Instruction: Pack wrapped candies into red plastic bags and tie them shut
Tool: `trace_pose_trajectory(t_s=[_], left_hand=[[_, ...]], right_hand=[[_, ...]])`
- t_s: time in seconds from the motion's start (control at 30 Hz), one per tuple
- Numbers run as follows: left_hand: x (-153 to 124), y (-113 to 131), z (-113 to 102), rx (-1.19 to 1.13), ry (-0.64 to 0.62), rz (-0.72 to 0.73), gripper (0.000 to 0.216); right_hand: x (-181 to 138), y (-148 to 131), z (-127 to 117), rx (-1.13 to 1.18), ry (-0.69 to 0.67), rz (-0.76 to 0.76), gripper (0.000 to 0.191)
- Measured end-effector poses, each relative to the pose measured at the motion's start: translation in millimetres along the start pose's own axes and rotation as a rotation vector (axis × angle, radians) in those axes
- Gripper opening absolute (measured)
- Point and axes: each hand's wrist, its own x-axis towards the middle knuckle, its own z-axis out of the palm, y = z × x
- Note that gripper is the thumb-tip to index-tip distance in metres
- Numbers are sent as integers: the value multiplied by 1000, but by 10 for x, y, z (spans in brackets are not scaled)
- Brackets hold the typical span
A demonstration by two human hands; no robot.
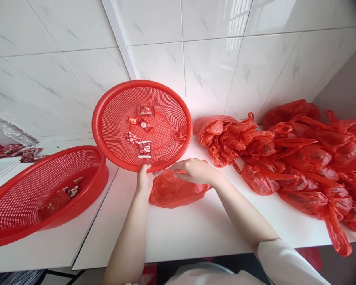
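Observation:
My left hand [144, 181] grips the near rim of a round red plastic basket [98, 122], its thumb over the edge. The basket is tilted so that its inside faces me. Several small red wrapped candies [144, 149] lie in it. Just below, an open red plastic bag [175, 194] rests on the white table. My right hand [197, 171] is closed on the bag's upper edge, its fingertips partly hidden.
On the left stands another red basket [74, 219] with a few wrapped pieces inside. Crumpled red bags [225, 138] and several filled, tied red bags [302, 158] cover the right side of the white table [195, 233]. A tiled wall [210, 75] closes off the back.

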Motion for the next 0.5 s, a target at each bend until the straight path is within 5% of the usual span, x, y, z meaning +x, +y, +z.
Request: trace_pose_trajectory(t_s=[0.23,0.5], left_hand=[[-122,-134,75,78,-128,-55,30],[-184,-335,149,189,-171,-12,43]], right_hand=[[8,52,25,104,-22,-30,23],[13,230,93,-14,236,30,33]])
